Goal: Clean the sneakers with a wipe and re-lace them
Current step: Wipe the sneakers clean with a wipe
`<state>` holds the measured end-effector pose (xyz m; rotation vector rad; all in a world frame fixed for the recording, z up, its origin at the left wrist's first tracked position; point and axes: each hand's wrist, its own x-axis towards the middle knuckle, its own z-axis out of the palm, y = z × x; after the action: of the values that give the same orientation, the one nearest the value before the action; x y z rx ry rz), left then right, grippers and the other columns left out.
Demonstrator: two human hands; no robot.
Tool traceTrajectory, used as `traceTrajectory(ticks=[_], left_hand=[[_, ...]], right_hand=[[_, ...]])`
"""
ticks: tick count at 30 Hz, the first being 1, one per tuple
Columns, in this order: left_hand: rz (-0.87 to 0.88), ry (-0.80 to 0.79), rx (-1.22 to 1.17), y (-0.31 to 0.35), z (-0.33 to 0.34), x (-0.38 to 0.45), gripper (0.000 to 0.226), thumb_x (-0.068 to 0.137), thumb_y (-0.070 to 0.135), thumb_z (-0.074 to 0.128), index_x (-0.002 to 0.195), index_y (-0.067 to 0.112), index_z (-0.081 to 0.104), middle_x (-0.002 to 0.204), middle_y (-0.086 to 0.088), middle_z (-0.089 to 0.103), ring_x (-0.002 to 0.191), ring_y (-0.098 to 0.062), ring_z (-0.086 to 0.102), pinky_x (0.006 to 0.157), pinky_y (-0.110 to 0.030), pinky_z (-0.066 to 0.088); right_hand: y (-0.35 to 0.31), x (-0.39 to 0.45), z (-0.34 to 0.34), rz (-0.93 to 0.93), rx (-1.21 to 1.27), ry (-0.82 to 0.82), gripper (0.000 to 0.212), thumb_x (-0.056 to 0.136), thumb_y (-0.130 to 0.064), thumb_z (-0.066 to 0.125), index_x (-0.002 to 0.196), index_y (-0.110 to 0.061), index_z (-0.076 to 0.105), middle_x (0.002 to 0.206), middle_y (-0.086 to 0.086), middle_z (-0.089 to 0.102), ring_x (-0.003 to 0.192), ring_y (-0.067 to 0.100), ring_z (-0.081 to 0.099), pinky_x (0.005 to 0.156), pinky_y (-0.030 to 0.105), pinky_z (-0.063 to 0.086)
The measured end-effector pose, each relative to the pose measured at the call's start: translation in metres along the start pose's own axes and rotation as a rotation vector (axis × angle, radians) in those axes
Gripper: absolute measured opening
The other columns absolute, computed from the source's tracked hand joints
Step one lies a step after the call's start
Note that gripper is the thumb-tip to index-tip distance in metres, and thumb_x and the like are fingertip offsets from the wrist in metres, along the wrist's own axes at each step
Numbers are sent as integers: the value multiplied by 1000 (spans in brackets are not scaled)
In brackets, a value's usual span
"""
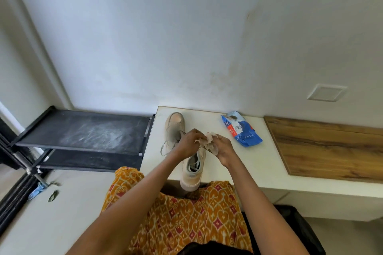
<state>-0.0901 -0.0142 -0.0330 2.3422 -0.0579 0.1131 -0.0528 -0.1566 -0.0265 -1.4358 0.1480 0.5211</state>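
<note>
Both hands meet above the middle of the surface (259, 163), working one crumpled wipe (207, 141) between them. Left hand (187, 144): fingers curled, pinching the wipe's left edge. Right hand (222, 149): fingers curled round the wipe's right and lower part, a flap hanging below the palm. Wipe looks bunched, not spread; my read is that it is being folded or opened out for use, not yet pressed to a shoe. Directly beneath the hands, the near sneaker (193, 168) lies with its long axis running toward and away from the person, heel end overhanging the surface's front edge, opening facing up. Its toe end is hidden by the hands. Both hands sit about equally close to it; the right is over its tongue side, the left just beside its far-left flank. Far sneaker (175, 128) lies beyond and to the left, same rough axis, toe toward the wall, one loose lace (163, 148) trailing off its left side. Coming move likely a short drop straight down onto the near sneaker. Blue wipe packet (241, 128) rests to the right, well apart from the shoes. Black shoe rack (83, 130) stands left of the surface.
</note>
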Motion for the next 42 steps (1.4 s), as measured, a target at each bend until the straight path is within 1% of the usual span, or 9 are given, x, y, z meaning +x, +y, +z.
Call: traceTrajectory(ticks=[4, 9, 17, 23, 29, 32, 34, 37, 42], left_hand=[[-180, 198, -3, -10, 16, -31, 28, 90, 13, 55, 118, 13, 54, 118, -4, 52, 105, -20, 55, 85, -29, 46], [-349, 139, 93, -24, 44, -63, 28, 92, 22, 56, 117, 9, 54, 120, -6, 54, 100, -20, 57, 83, -34, 52], [-118, 65, 218, -38, 26, -51, 26, 93, 10, 52, 114, 12, 66, 107, -2, 62, 97, -19, 58, 81, -28, 49], [18, 253, 359, -46, 28, -51, 26, 94, 14, 52, 118, 10, 63, 114, -3, 57, 104, -17, 53, 82, -28, 51], [252, 288, 607, -38, 72, -92, 36, 80, 19, 64, 116, 11, 60, 110, -7, 61, 94, -19, 59, 84, -31, 52], [98, 271, 657, -38, 100, -103, 54, 88, 32, 35, 134, 5, 45, 131, -15, 53, 121, -32, 52, 108, -47, 29], [34, 231, 650, -40, 111, -105, 64, 93, 41, 22, 144, 2, 23, 145, -17, 35, 138, -35, 28, 112, -50, 11], [2, 224, 613, -46, 117, -106, 74, 92, 45, 24, 149, 5, -2, 154, -12, 15, 144, -31, 3, 116, -48, 2], [14, 217, 653, -54, 114, -98, 69, 94, 46, 26, 148, 5, 12, 156, -16, 11, 145, -29, 5, 116, -46, 2]], right_hand=[[10, -1, 1, 10, 39, 207, 21, 88, -12, 63, 109, -11, 65, 105, 11, 67, 94, 25, 63, 83, 37, 53], [25, -15, 3, -87, -115, 352, 24, 88, -21, 65, 108, -10, 59, 101, 6, 62, 90, 21, 59, 61, 25, 48], [44, -18, -11, -298, -159, 455, 9, 87, -14, 64, 96, -13, 65, 96, 3, 66, 85, 15, 60, 63, 19, 46], [53, 2, -24, -285, -164, 564, 18, 86, -3, 60, 98, -11, 71, 101, 5, 69, 94, 19, 62, 76, 26, 51], [62, 14, -19, -405, -692, 392, 27, 93, -5, 49, 116, -6, 63, 121, 11, 58, 112, 24, 56, 84, 19, 40], [82, 13, -12, -417, -939, 50, 36, 101, -23, 38, 133, -12, 49, 140, 6, 46, 130, 20, 42, 101, 28, 36], [94, 18, -18, -437, -1041, 2, 40, 102, -26, 33, 140, -16, 44, 147, 3, 40, 137, 18, 34, 109, 33, 32], [97, 29, -42, -479, -1248, 77, 38, 101, -21, 37, 137, -23, 47, 143, 4, 45, 131, 21, 41, 102, 35, 40], [83, 45, -41, -568, -1361, 312, 25, 94, -10, 51, 113, -13, 65, 118, 6, 62, 109, 22, 51, 75, 25, 44]])
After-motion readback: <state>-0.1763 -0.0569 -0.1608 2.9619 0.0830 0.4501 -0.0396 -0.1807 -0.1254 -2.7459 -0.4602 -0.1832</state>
